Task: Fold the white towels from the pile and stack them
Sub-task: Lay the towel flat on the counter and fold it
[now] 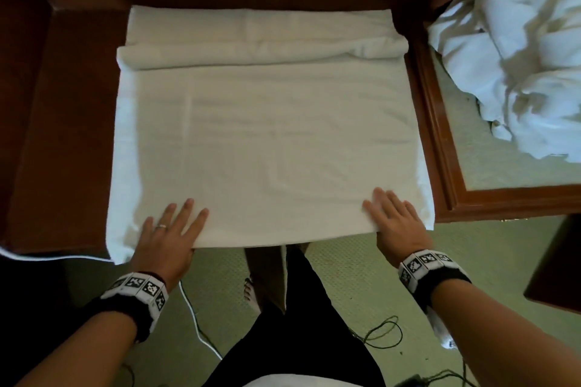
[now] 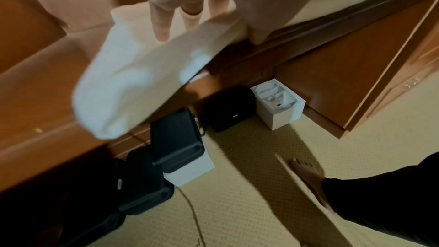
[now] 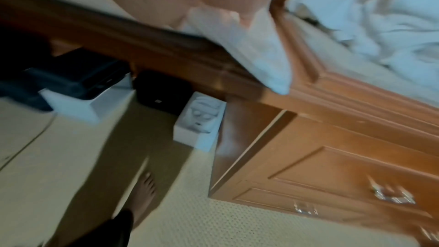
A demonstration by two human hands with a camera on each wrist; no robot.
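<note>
Material: white terry towel (image 1: 270,148), soft, limp, no stiffness; est. light, bulky once doubled.
Location: towel spread flat on dark wood tabletop (image 1: 63,135), near edge hanging just over the front lip; far edge bunched into a loose roll.
Layers: appears already doubled, lower layer showing along L and R sides; can't confirm count.
L grip: left hand (image 1: 169,232) flat on near-L corner, fingers spread and straight, thumb at the hem; pressing, not pinching.
R grip: right hand (image 1: 394,220) flat on near-R corner, fingers straight and close together, lying on top of the cloth; thumb position unclear.
Pile: unfolded white towels (image 1: 515,50) heaped to the R on a separate glass-topped surface, well apart from both hands.
Handling est.: cloth will sag and drag if lifted by one point; take both near corners, thumb under, fingers over, carry evenly toward far edge.
Risk: layers sliding apart; overhang pulling the towel off the tabletop.
</note>
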